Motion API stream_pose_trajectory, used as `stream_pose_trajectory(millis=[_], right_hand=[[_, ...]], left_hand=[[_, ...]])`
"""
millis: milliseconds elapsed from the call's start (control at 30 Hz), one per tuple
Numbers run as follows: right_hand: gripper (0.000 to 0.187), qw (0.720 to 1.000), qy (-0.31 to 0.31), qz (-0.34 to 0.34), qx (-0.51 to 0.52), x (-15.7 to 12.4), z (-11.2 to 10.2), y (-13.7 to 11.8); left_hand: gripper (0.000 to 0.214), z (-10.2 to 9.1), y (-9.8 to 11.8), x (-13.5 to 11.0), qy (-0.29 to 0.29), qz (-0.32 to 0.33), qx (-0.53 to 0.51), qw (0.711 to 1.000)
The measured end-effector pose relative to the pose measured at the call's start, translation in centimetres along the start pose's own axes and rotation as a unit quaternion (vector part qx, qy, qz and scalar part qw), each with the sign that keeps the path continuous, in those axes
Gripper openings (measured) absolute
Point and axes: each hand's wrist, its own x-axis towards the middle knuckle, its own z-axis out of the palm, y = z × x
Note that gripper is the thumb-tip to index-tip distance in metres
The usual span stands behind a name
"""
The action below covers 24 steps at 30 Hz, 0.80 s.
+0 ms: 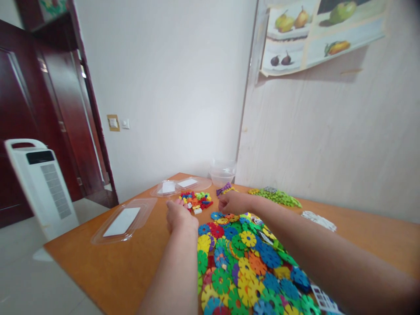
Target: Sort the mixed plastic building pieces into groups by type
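My left hand (pixel 179 216) rests on the orange table (pixel 108 262), fingers curled down next to a small heap of little colourful bricks (pixel 196 201). My right hand (pixel 229 202) is closed in a loose fist just right of that heap; what it holds, if anything, is hidden. A big spread of colourful gear-shaped discs (pixel 244 267) lies between and under my forearms.
Clear plastic lids (pixel 123 219) (pixel 179 186) lie on the table's left. A clear tub (pixel 223 171) stands by the wall. Green pieces (pixel 278 196), purple pieces (pixel 224 189) and white pieces (pixel 319 219) lie farther right. A white heater (pixel 39 183) stands on the floor left.
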Motion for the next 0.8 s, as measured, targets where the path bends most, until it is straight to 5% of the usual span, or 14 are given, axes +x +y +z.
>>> stream_pose_trajectory(millis=[367,800], right_hand=[[0.018,0.993,0.058,0.097,0.031,-4.8,-0.5,4.5],[0.015,0.983,0.107,0.146,0.001,-2.7,1.3,5.7]], left_hand=[[0.038,0.5,0.3,-1.5,-0.045,0.027,0.024,0.998],[0.035,0.6,0.7,-2.3,-0.052,0.016,0.038,0.998]])
